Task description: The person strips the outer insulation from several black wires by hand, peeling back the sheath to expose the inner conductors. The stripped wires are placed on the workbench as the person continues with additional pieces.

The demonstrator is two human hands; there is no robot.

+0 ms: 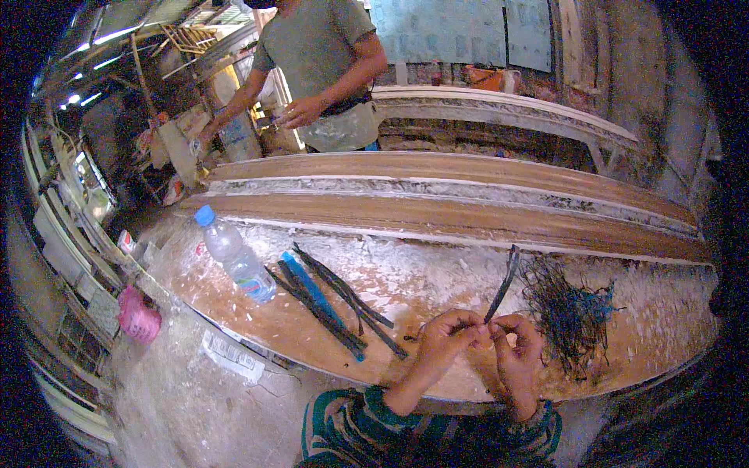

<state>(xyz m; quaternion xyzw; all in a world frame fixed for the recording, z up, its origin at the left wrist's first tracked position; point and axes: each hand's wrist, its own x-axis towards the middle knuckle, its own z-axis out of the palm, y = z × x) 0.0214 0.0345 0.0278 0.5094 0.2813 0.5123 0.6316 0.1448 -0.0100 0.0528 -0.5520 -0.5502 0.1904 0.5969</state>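
Observation:
A thin dark strip (506, 281) rises upright from between my hands, its lower end pinched in the fingertips. My left hand (451, 337) is closed on that end, and my right hand (518, 347) closes on it from the other side, fingertips nearly touching. To the right of them lies a tangled heap of thin black strands (569, 320) with a few blue ones among them. Several dark strips (331, 290) and a blue strip (312, 285) lie loosely crossed on the worktable (437, 288), left of my hands.
A clear plastic bottle (238, 261) with a blue cap stands at the table's left. Long brown boards (437, 210) run along the far side. Across them a person (320, 78) in a grey-green shirt stands. On the left are a pink container (139, 316) and wooden framing.

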